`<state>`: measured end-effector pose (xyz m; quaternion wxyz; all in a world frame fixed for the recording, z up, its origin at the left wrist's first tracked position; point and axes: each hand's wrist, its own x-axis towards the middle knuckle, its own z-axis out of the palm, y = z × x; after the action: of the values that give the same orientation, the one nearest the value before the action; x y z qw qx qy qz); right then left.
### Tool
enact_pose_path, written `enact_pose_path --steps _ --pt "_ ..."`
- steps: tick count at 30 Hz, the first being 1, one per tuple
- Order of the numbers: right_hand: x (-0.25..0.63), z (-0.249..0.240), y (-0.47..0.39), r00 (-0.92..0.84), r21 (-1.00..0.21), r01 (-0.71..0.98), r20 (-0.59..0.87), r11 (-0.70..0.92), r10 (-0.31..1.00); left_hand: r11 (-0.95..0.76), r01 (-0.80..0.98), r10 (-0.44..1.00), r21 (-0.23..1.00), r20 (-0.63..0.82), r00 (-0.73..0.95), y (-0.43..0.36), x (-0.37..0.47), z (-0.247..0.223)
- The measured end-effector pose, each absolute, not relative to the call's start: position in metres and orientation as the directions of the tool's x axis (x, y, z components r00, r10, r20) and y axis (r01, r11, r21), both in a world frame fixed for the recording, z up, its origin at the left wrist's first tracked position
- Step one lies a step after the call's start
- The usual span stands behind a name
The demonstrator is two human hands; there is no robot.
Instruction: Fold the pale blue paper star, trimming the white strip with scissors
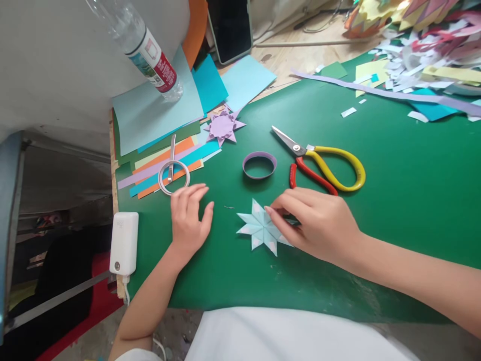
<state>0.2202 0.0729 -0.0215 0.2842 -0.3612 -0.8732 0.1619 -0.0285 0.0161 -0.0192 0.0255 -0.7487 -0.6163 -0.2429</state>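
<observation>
A light-blue folded paper star [259, 228] with pale patches near its points lies on the green mat. My right hand [313, 220] reaches over its right side, thumb and forefinger pinched together at its upper right; the hand hides the points there. My left hand [190, 215] rests on the mat, thumb apart from the fingers, its fingertips by the lower edge of a tape roll [161, 181]. Beyond the star stands a purple paper ring [259, 177]. Scissors [296, 148] with one yellow and one red handle lie partly open past my right hand.
Colored paper strips [150, 173] and a slim metal tool [173, 148] lie left. Behind are a purple paper star [221, 127], a plastic bottle [158, 65] and a phone [230, 30]. A white power bank [124, 243] sits at the left edge; paper scraps [406, 65] at back right.
</observation>
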Motion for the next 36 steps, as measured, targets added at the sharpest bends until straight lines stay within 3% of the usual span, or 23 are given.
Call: enact_pose_path --steps 4,8,17,21,24,32,36 --pt "0.221 -0.023 0.078 -0.619 -0.145 0.652 0.465 0.744 0.633 -0.116 0.989 0.940 0.086 0.332 0.081 0.023 -0.043 -0.025" --pt "0.221 -0.023 0.081 -0.655 -0.027 0.672 0.446 0.740 0.610 -0.114 0.993 0.948 0.042 0.302 0.096 0.023 -0.044 -0.025" --pt "0.222 -0.021 0.086 -0.583 0.030 0.770 0.439 0.637 0.684 -0.112 0.988 0.945 0.105 0.318 0.074 0.023 -0.042 -0.024" --pt "0.222 -0.019 0.085 -0.630 0.028 0.737 0.392 0.676 0.670 -0.089 0.988 0.976 0.122 0.209 0.062 0.024 -0.041 -0.024" --pt "0.223 -0.020 0.085 -0.653 0.002 0.716 0.354 0.698 0.669 -0.083 0.987 0.988 0.136 0.144 0.063 0.024 -0.041 -0.024" --pt "0.225 -0.025 0.086 -0.594 -0.120 0.738 0.351 0.663 0.724 -0.098 0.984 0.986 0.148 0.145 0.077 0.024 -0.040 -0.025" --pt "0.226 -0.024 0.085 -0.548 -0.145 0.772 0.341 0.618 0.764 -0.059 0.989 0.968 0.133 0.250 0.025 0.025 -0.045 -0.023"
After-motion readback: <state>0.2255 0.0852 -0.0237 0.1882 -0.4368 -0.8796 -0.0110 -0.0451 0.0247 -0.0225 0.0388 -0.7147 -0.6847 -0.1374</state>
